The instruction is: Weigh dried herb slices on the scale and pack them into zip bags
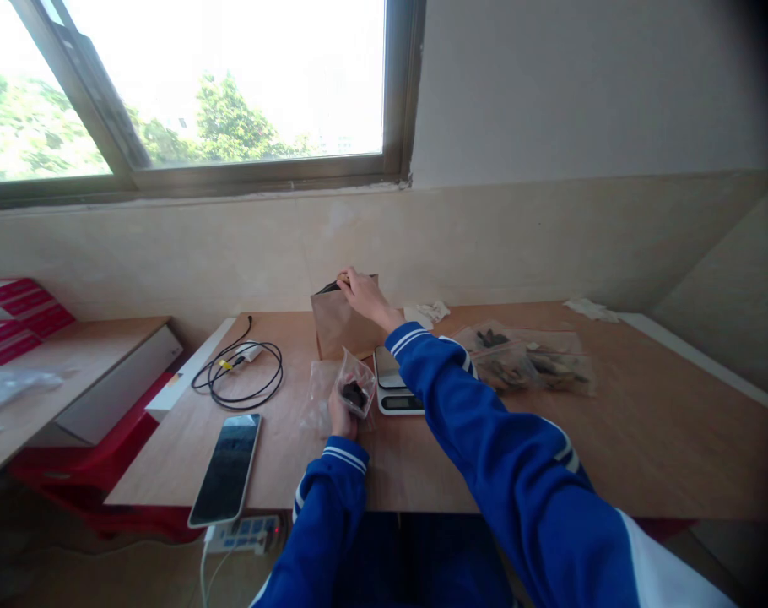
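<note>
My left hand is closed around a small clear plastic bag with a few dark pieces in its bottom. Just beyond it stands a brown paper bag, upright with its top open. My right hand is at that opening, fingers curled together over the rim; whatever the fingertips pinch is too small to make out. A white digital scale lies right of the plastic bag, partly covered by my right sleeve. Under my left hand, more clear plastic lies flat on the table.
Clear bags of dried brown pieces lie right of the scale. On the left are a coiled black cable and a phone at the table's edge, above a power strip. Crumpled white items rest near the wall.
</note>
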Motion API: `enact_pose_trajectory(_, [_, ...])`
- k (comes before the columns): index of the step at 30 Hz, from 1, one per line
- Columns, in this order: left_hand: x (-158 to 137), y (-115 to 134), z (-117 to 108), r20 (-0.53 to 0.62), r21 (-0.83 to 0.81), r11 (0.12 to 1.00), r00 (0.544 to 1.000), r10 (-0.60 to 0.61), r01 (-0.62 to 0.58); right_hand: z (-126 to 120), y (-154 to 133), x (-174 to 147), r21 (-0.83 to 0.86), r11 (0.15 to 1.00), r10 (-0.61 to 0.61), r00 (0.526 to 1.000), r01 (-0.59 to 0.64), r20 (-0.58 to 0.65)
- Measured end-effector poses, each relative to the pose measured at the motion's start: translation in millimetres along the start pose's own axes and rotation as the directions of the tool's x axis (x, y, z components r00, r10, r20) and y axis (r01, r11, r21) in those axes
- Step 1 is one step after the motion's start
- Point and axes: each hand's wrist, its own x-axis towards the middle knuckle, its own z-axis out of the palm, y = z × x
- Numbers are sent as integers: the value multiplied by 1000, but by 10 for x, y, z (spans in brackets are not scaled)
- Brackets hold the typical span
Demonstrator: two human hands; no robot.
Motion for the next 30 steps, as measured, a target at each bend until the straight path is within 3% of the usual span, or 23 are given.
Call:
enact_pose_trajectory(7, [25,-12,-21,11,4,1000,1000,6,-6,-59,-35,-82,-109,992,-57,996,65,75])
enact_pose_trajectory(12, [20,-5,-20,26,10,1000,1000,15,-15,-160,-93,-257,-205,978,-31,999,26,-24])
enact_pose_trajectory(15, [-4,13,-8,36,11,1000,999,0,-1,-300,-183,-353,-94,995,15,991,-28,-131])
enact_pose_trajectory(17, [-16,24,2,38,9,1000,999,-10,10,-402,-250,-432,71,996,61,991,-53,-121])
enact_pose_trajectory(18, [-19,26,7,38,7,1000,999,-14,14,-445,-282,-483,161,985,80,995,-69,-61])
enact_pose_trajectory(20, [-12,20,12,32,5,1000,999,-19,19,-499,-348,-616,292,949,67,981,-120,185])
enact_pose_trajectory(22, [12,0,7,34,1,1000,999,3,-3,-496,-419,-776,271,948,21,881,-168,473])
enact_pose_trajectory(24, [44,-28,-13,45,-8,998,997,56,-55,-436,-493,-935,153,974,29,767,-165,641])
enact_pose_trajectory(25, [60,-42,-27,52,-12,997,995,81,-81,-391,-529,-1005,91,983,56,740,-157,671])
enact_pose_trajectory(30, [87,-71,-95,54,6,995,994,98,-99,-157,-631,-1201,-52,984,159,696,-173,700])
